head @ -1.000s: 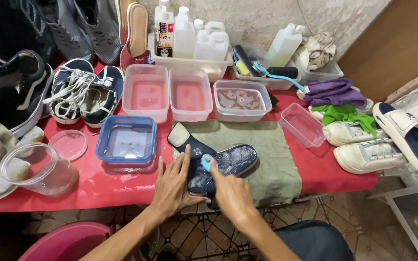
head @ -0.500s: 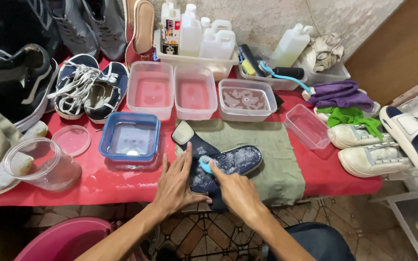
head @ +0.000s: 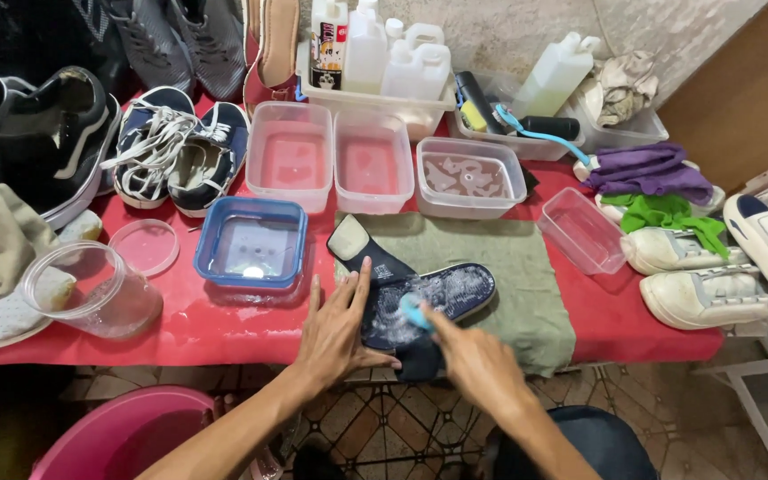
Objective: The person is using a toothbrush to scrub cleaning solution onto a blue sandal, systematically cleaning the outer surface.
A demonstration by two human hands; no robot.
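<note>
Insoles point(head: 428, 298) — a dark pair, one crossing over the other — lie on a green towel point(head: 526, 284) at the near edge of the red table point(head: 224, 324), and the upper one is frothy with lather. The right hand point(head: 477, 360) is closed around a small light-blue brush point(head: 415, 313), its head pressed onto the foamy insole. The left hand point(head: 340, 324) lies flat with its fingers spread, the palm on the table edge and the fingertips pinning the insole's left side.

To scrub well here, the flat hand should bear down firmly, since a wet insole on a towel probably slides under the strokes. Short strokes running along the insole's length seem wise, working from heel to toe so no patch is missed. The lower insole, half hidden beneath, likely needs turning out for its own pass.

Just beyond the towel sits a blue-rimmed tub point(head: 251, 249) of water, near enough for dipping the brush. Behind stand three clear tubs point(head: 375, 169) of liquid, a tray of white bottles point(head: 375, 53), and dark sneakers point(head: 175, 151) to the left. White shoes point(head: 704, 276) and purple and green cloths point(head: 655, 191) lie to the right — well apart from the suds.
</note>
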